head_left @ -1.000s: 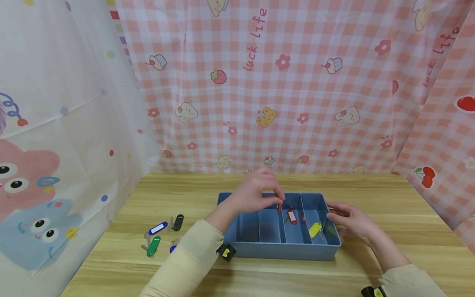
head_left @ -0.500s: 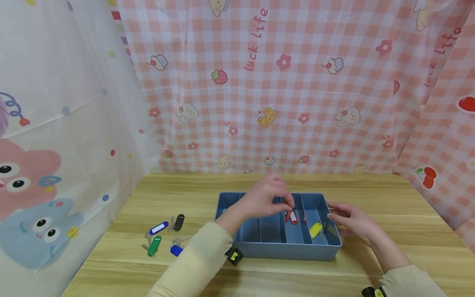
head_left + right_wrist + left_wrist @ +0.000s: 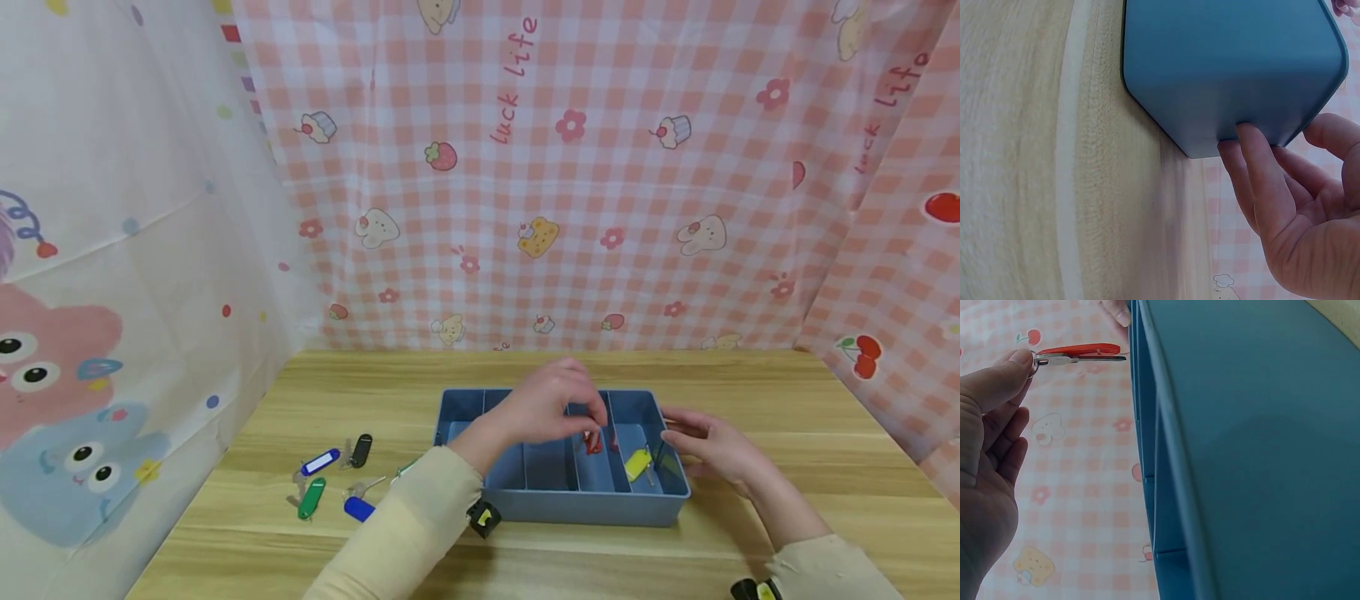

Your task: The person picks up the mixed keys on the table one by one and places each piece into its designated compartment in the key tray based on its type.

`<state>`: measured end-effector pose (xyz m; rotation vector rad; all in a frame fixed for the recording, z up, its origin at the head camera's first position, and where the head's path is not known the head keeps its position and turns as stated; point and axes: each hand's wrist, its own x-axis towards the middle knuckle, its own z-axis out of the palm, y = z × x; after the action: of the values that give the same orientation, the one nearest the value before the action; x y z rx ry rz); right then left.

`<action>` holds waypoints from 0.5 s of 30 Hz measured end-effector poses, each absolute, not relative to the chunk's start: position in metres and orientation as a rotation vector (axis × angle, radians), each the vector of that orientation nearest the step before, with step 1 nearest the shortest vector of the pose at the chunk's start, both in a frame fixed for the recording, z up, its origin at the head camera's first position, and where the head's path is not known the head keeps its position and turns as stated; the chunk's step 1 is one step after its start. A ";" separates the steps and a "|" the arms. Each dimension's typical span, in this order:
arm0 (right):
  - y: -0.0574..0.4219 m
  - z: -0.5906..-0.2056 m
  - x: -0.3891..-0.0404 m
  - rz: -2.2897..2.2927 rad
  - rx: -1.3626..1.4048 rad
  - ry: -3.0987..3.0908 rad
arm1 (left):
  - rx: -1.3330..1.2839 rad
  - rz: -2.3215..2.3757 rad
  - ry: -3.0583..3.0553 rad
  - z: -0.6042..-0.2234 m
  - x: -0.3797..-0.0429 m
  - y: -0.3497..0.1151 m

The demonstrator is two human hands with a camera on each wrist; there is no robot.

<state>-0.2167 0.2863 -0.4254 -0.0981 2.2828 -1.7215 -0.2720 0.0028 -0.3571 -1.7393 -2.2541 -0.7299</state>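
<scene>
With the left hand, pinching a red tag by its silver ring, between thumb and finger. Looks bright red, long and thin from the side, with a silver key next to it on the same ring. Hangs at the fourth slot from the left of a blue-grey box. Can't tell from the head view if the red under the fingers is one tag or two, as the fingers hide part.

With the right hand, touching the right end of the box, fingers loose, thumb by the rim. See a yellow tag with a key in the last slot on the right.

On the wooden table, left of the box, see a blue tag, a black tag, a green tag and a second blue tag, with keys beside them. Can't read the white label on the first blue tag: too small. Past the left sleeve, can spot just a bit of green and white, mostly hidden.

Farther back, see a pink checked cloth with cakes, flowers and bunnies. Can read "luck life" on it twice.
</scene>
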 end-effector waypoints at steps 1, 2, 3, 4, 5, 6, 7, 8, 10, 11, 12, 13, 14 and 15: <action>0.286 -0.425 -0.217 -1.726 -0.097 2.281 | -1.743 -0.726 -2.256 -0.357 -0.272 0.004; 0.286 -0.425 -0.217 -1.729 -0.095 2.279 | -1.746 -0.724 -2.258 -0.357 -0.272 0.005; 0.286 -0.425 -0.217 -1.731 -0.092 2.278 | -1.750 -0.725 -2.257 -0.357 -0.272 0.005; 0.286 -0.426 -0.217 -1.732 -0.088 2.279 | -1.750 -0.721 -2.257 -0.358 -0.272 0.006; 0.286 -0.426 -0.217 -1.732 -0.087 2.280 | -1.752 -0.723 -2.259 -0.358 -0.272 0.006; 0.286 -0.426 -0.217 -1.730 -0.086 2.282 | -1.752 -0.722 -2.262 -0.359 -0.272 0.007; 0.286 -0.426 -0.217 -1.728 -0.086 2.283 | -1.753 -0.720 -2.264 -0.359 -0.272 0.007; 0.286 -0.425 -0.217 -1.726 -0.085 2.284 | -1.753 -0.711 -2.268 -0.360 -0.273 0.008; 0.286 -0.426 -0.217 -1.725 -0.084 2.286 | -1.754 -0.695 -2.279 -0.361 -0.274 0.008; 0.286 -0.426 -0.217 -1.725 -0.084 2.287 | -1.755 -0.686 -2.285 -0.362 -0.274 0.008; 0.286 -0.426 -0.217 -1.726 -0.082 2.286 | -1.756 -0.672 -2.288 -0.363 -0.275 0.009; 0.286 -0.426 -0.217 -1.728 -0.080 2.284 | -1.757 -0.661 -2.293 -0.363 -0.275 0.009; 0.286 -0.426 -0.217 -1.726 -0.081 2.286 | -1.754 -0.646 -2.300 -0.363 -0.276 0.009; 0.286 -0.426 -0.217 -1.724 -0.082 2.287 | -1.746 -0.628 -2.308 -0.363 -0.276 0.010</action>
<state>-0.2170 0.2856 -0.4258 -0.0815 2.2869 -1.7243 -0.2763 0.0097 -0.3631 -1.7459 -2.3081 -0.6284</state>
